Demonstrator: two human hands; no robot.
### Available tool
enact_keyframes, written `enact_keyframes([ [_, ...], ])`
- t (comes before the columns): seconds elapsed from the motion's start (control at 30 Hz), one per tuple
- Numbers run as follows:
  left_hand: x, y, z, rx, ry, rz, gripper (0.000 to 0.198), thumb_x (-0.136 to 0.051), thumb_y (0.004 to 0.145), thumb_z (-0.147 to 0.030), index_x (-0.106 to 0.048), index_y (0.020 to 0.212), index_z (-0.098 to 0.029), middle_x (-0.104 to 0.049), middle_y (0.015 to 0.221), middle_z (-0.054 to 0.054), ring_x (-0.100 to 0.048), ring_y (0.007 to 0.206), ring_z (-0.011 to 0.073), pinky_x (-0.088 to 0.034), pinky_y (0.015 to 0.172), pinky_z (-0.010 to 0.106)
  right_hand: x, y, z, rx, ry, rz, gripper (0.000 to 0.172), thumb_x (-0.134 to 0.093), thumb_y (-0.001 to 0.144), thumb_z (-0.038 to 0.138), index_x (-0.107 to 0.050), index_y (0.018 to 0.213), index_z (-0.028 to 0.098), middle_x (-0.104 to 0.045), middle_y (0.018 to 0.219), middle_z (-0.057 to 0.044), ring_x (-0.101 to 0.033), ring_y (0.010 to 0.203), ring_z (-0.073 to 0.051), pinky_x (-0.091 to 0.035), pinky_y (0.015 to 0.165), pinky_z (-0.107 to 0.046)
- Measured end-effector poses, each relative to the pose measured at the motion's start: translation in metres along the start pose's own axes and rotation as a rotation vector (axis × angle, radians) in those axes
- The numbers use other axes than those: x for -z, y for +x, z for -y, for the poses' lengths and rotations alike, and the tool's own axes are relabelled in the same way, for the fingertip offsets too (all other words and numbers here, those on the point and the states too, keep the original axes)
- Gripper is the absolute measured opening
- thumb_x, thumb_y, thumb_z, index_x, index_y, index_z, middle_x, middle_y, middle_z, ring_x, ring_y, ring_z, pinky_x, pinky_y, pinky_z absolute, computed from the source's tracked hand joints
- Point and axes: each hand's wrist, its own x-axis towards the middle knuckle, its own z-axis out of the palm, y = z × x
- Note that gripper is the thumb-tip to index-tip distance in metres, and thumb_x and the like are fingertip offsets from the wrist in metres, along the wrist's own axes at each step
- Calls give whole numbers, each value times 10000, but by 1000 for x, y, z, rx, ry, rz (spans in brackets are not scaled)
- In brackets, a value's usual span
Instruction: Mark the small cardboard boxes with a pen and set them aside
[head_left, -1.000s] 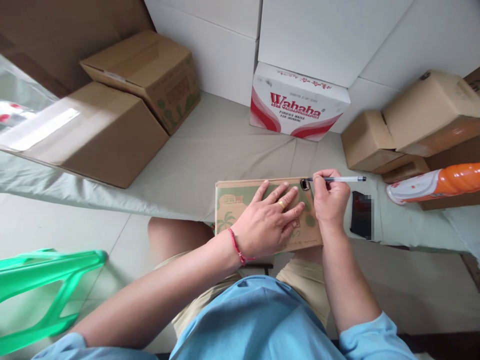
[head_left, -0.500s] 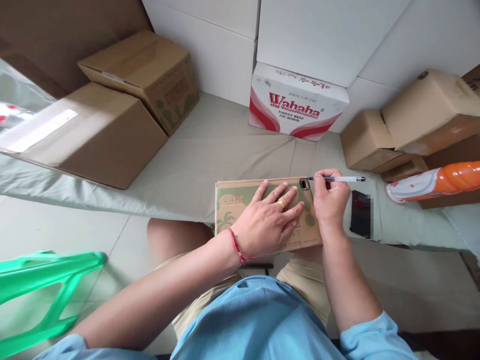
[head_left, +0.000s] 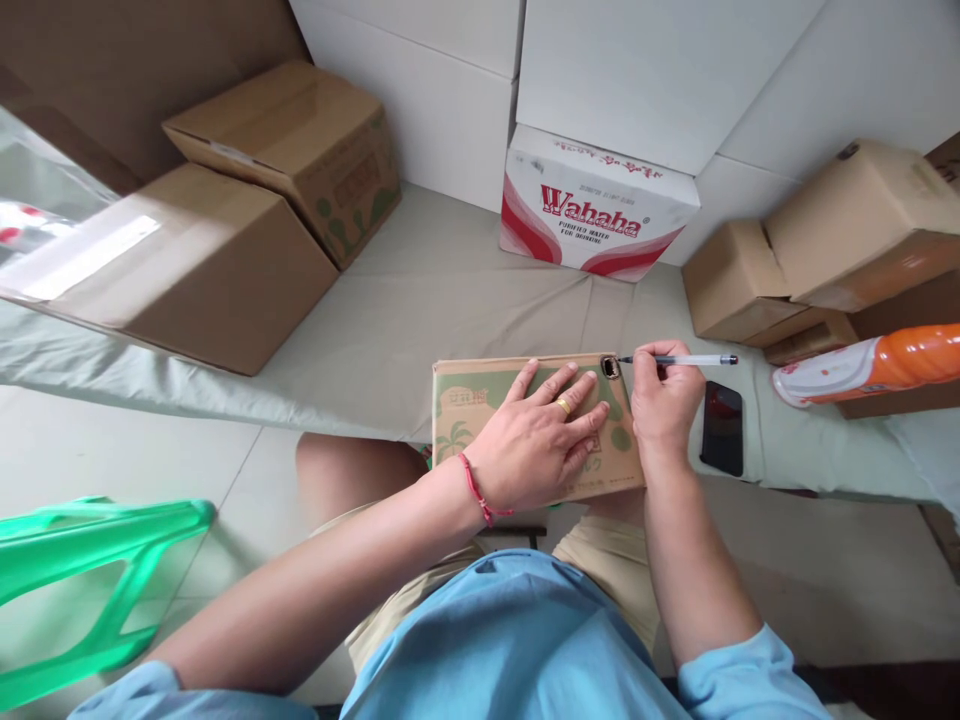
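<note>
My left hand [head_left: 536,435] lies flat on a brown cardboard box [head_left: 459,415] with green print, its fingers spread. In my right hand [head_left: 667,410] is a pen [head_left: 701,359] with a clear barrel and dark cap end, gripped between the fingers. The pen's tip points left, close to a small dark-edged hole [head_left: 611,367] at the box's upper right corner; whether it touches the cardboard I cannot tell. The box rests at the near edge of the covered surface, partly above my lap. Just right of my right hand lies a black phone [head_left: 722,428].
A white and red Wahaba carton [head_left: 596,215] stands against the wall. Brown boxes [head_left: 225,255] are at the left, more boxes [head_left: 855,225] at the right. An orange-and-white bottle [head_left: 870,365] lies near those. A green plastic stool [head_left: 127,560] is on the floor at left.
My right hand and the pen have shifted slightly to the right. My left hand keeps its place on the box.
</note>
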Motion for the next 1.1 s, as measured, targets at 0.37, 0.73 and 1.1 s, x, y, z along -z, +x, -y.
enact_keyframes([
  [0.37,1,1,0,7,-7,9,476,-440,1132,-385,-638,1547,-263,-495,1732,108,-414,1635,366,-213,1353,696,6,-3,0,25,-55,-31,129,-608,800,326,-554,711,249,-482,548,72,-441,520,-133,-365,565,-285],
  [0.73,1,0,-1,7,-7,2,471,-434,1135,-388,-637,1543,-265,-503,1727,102,-409,1638,362,-209,1353,687,8,-8,10,80,-48,63,138,-605,812,316,-584,701,237,-544,590,47,-477,562,-131,-390,588,-271],
  [1.1,1,1,0,13,-13,17,475,-432,1141,-397,-623,1555,-267,-496,1731,110,-398,1644,367,-207,1348,708,2,-3,8,49,36,159,189,-659,874,392,-683,826,211,-650,662,27,-559,585,-133,-441,607,-266],
])
